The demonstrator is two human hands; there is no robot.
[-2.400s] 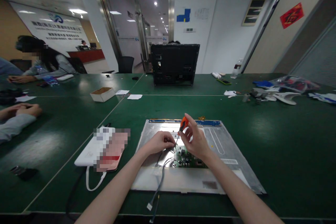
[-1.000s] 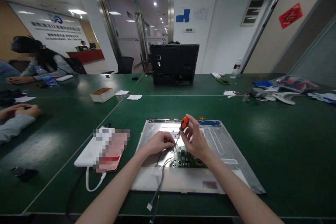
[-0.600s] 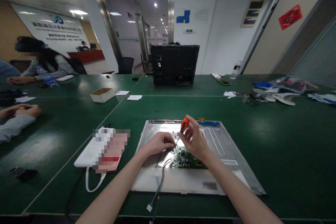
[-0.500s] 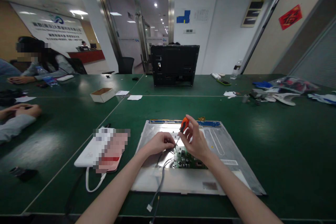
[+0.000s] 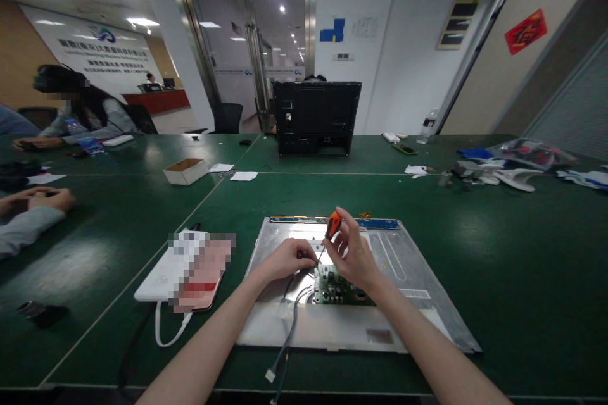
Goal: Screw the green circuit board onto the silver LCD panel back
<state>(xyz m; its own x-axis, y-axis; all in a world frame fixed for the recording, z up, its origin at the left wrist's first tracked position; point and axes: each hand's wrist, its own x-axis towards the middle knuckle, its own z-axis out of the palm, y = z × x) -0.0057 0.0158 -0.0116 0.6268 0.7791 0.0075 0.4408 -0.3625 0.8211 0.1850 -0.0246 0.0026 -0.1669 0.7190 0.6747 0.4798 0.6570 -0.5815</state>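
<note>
A silver metal panel [image 5: 270,323] lies flat on the green table, with a green circuit board [image 5: 332,288] on its middle. My right hand [image 5: 354,256] grips an orange and black screwdriver [image 5: 334,225], tilted with its tip down at the board's upper left corner. Close by that tip, my left hand [image 5: 292,258] has its thumb and fingers pinched together; what they hold, if anything, is too small to name. Grey cables [image 5: 293,329] run from beside the board over the panel's front edge, ending in a white connector [image 5: 270,375].
On the left lie a white power bank [image 5: 164,272] and a pink phone [image 5: 204,285] joined by a white cable. A small box [image 5: 185,172] and a black monitor [image 5: 316,119] stand farther back. Another person's hands [image 5: 50,199] rest at the left edge.
My hands and the screwdriver hold nearly the same position. At the far left, the seated person's head has shifted slightly.
</note>
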